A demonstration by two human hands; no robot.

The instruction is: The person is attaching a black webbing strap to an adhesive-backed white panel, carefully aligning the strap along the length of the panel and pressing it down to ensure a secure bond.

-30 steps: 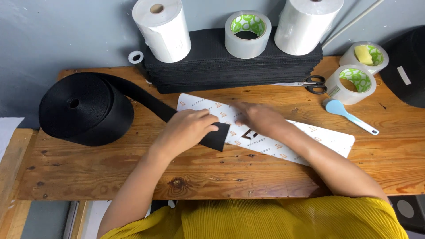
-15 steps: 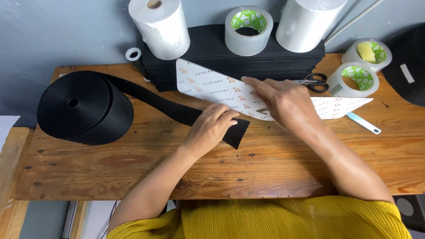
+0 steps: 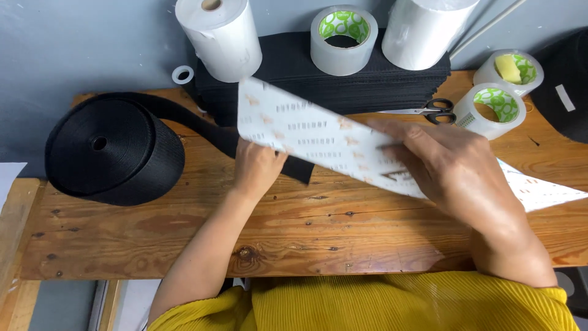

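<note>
The black webbing roll (image 3: 113,147) lies at the table's (image 3: 184,233) left, its strap (image 3: 300,168) running right under the left hand (image 3: 257,168), which presses it flat, grip not clenched. The right hand (image 3: 447,165) pinches the white printed template (image 3: 318,138), lifted and tilted (blurred). Judged: it could slip askew. Behind stand a stack of cut straps (image 3: 367,79), tape rolls (image 3: 343,40) and scissors (image 3: 429,109), crowding it.

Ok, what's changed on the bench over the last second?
The right hand has lifted the white printed strip off the table and tilted it up, toward the black stack. The left hand stayed on the black webbing end. The webbing roll, tape rolls and scissors stayed put.
</note>
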